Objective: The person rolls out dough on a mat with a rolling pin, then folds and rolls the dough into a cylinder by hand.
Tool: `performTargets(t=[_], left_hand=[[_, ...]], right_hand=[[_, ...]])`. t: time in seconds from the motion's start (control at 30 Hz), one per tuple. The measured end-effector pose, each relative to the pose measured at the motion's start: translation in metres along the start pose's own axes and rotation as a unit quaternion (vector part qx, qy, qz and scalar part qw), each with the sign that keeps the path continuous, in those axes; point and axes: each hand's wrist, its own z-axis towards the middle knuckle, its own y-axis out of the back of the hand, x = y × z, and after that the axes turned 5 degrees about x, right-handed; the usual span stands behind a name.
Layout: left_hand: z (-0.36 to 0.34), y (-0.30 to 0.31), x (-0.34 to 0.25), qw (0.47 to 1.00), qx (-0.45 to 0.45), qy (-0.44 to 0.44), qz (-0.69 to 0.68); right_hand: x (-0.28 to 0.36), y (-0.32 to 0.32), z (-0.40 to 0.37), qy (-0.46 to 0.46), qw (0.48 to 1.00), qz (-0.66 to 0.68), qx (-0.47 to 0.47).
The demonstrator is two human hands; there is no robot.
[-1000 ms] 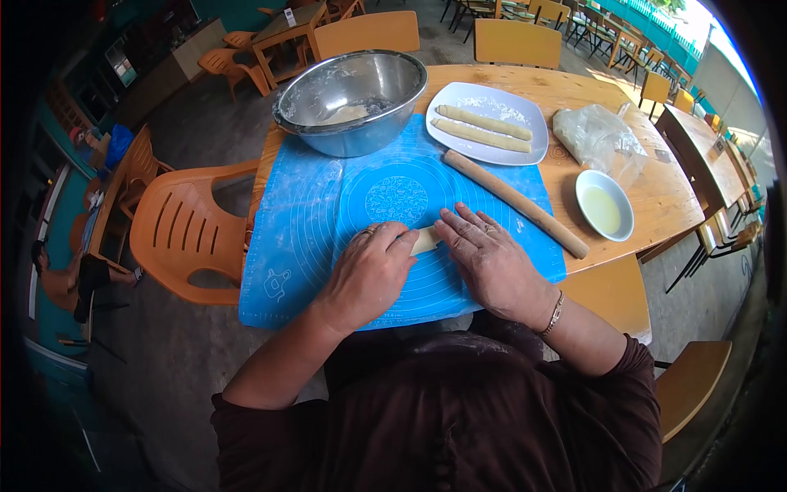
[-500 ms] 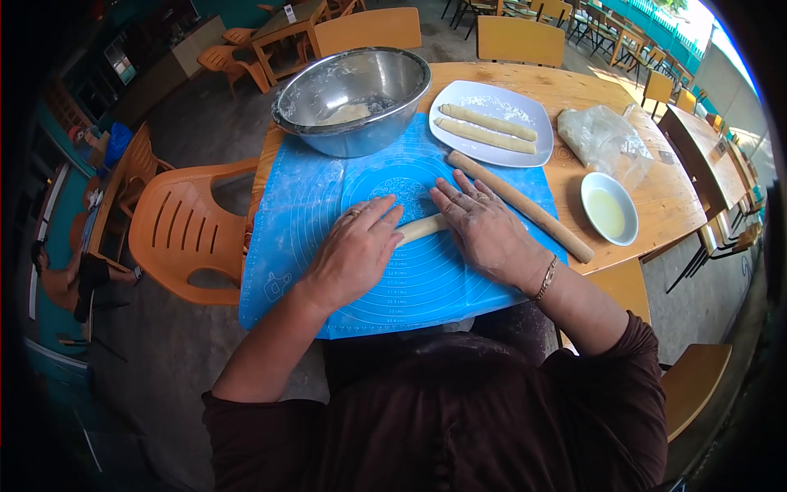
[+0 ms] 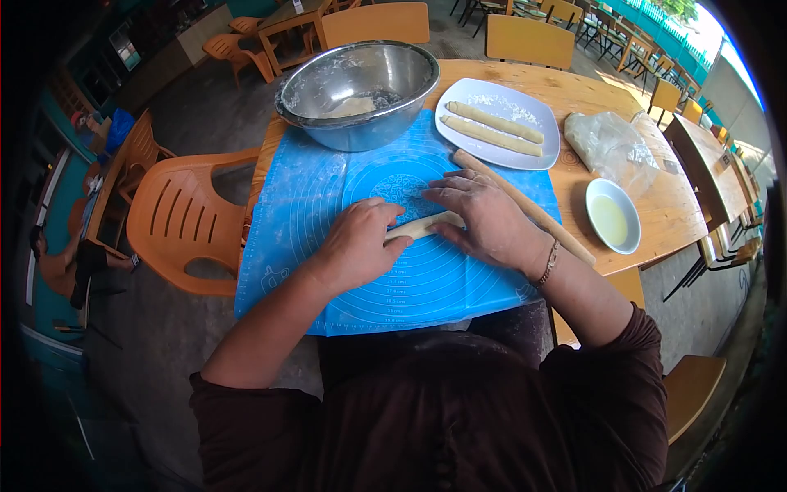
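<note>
A pale roll of dough (image 3: 420, 227) lies on the blue silicone mat (image 3: 328, 305), slightly slanted. My left hand (image 3: 361, 239) is closed about its left end, thumb on the near side and fingers on the far side. At the other end, my right hand (image 3: 489, 215) pinches the roll between thumb and curled fingers, hiding its tip. Just beyond my right hand, a wooden rolling pin (image 3: 548, 223) lies slanted across the mat's right edge. Two finished-looking dough strips (image 3: 496, 129) rest on a floured white plate (image 3: 548, 123).
A steel bowl (image 3: 361, 135) with dough and flour stands at the back left. To the right are a clear plastic bag (image 3: 611, 146) and a small white bowl (image 3: 613, 217) of pale yellow liquid. An orange chair (image 3: 184, 221) touches the table's left side. A person (image 3: 61, 271) sits far left.
My flat fingers have curled, and both thumbs have come round to the near side of the dough roll. The view has shifted slightly.
</note>
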Motion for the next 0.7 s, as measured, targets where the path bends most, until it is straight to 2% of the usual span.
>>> performTargets(t=[0.03, 0.1, 0.23, 0.3, 0.33, 0.4, 0.5, 0.63, 0.7], left_hand=[[0.004, 0.004, 0.001, 1.000, -0.002, 0.002, 0.002], [0.009, 0.010, 0.002, 0.992, 0.070, 0.033, -0.097], [0.011, 0.010, 0.012, 0.986, 0.086, 0.025, -0.143], [0.013, 0.010, 0.018, 0.987, 0.068, -0.001, -0.149], [0.014, 0.011, 0.018, 0.987, 0.065, 0.000, -0.150], [0.017, 0.014, 0.017, 0.979, 0.071, 0.045, -0.185], [0.019, 0.015, 0.017, 0.986, 0.060, 0.005, -0.158], [0.019, 0.025, 0.009, 0.985, 0.075, 0.049, -0.146], [0.022, 0.022, 0.013, 0.992, 0.031, -0.018, -0.121]], right_hand=[[0.004, 0.001, 0.007, 0.003, 1.000, 0.000, -0.001], [0.012, 0.003, 0.021, -0.029, 0.994, 0.016, 0.108], [-0.005, -0.011, 0.039, -0.021, 0.989, 0.064, 0.133], [-0.016, -0.008, 0.044, -0.043, 0.969, 0.169, 0.175], [-0.021, -0.007, 0.045, -0.041, 0.969, 0.168, 0.177], [-0.030, -0.006, 0.047, -0.060, 0.941, 0.279, 0.181], [-0.033, -0.004, 0.050, -0.063, 0.941, 0.271, 0.193], [-0.028, -0.010, 0.046, -0.075, 0.930, 0.306, 0.189], [-0.022, -0.013, 0.044, -0.064, 0.958, 0.240, 0.140]])
